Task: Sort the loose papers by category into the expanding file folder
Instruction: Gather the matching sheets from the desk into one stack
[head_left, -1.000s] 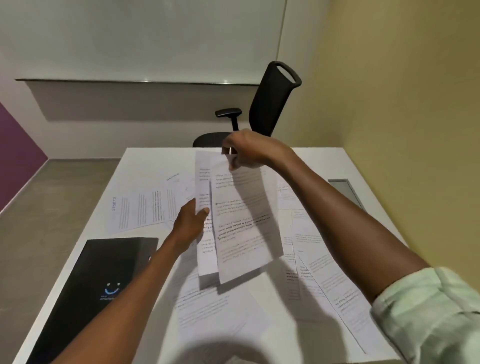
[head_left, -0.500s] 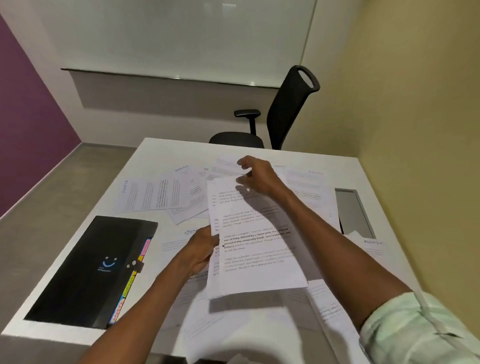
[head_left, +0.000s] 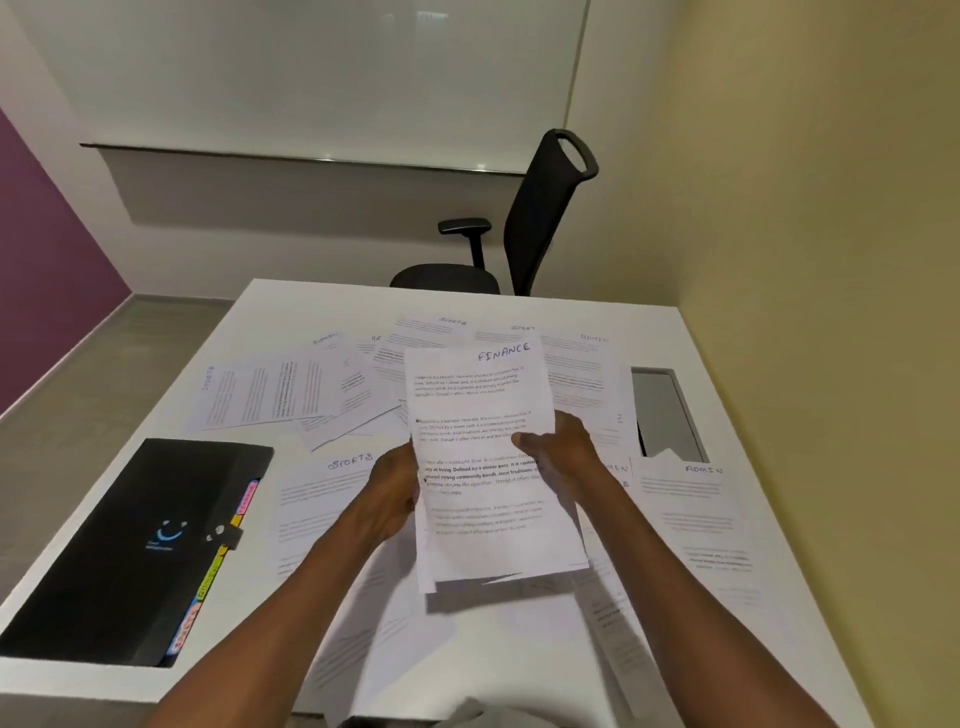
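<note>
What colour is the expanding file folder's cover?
Black, with a small blue smile logo, on the expanding file folder; the head view shows it.

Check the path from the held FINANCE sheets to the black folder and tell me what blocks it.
Nothing visible stands along the way: only flat SPORTS sheet and bare table lie between the FINANCE sheets, held by left hand and right hand, and the folder. But the folder's strap looks fastened, flap closed.
</note>
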